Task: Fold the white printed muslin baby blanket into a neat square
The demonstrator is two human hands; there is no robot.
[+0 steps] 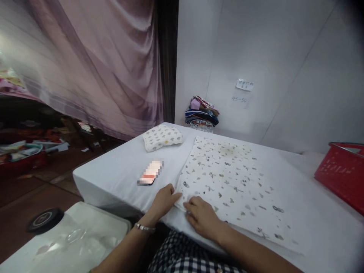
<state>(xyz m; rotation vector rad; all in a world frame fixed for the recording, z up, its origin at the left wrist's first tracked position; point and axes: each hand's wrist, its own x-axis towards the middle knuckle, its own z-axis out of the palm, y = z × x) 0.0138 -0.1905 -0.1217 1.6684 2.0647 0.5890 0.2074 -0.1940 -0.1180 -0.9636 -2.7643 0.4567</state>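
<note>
Your printed cloth (224,182) lies spread flat on the white-covered table (108,159), and both hands are at its near left corner. Your left hand (165,199) is by the left edge, fingers curled and thumb reaching toward the cloth; your right hand (203,218) bends its fingers over the near edge. Whether either grip is pinching fabric, you can't tell from here, as the fingertips are partly hidden.

You seem to be working that corner, so take the very edge between thumb and forefinger, lightly, and draw outward rather than pushing in, or the thin fabric may ruck up. Watch that you don't catch the table cover along with it. Smooth with a flat palm, from the middle toward the edges, and check the far corners, since a tug here could skew them.

Now count: one spread cloth, with one yellowish patch (228,150) near its far edge; one puffy printed bundle (162,137) beyond one phone (150,172); one red basket (341,174) at the right; two wall notes (244,84); one bracelet (144,228) on your left wrist; one pile of folded fabrics (201,113), its layers too jumbled to count
</note>
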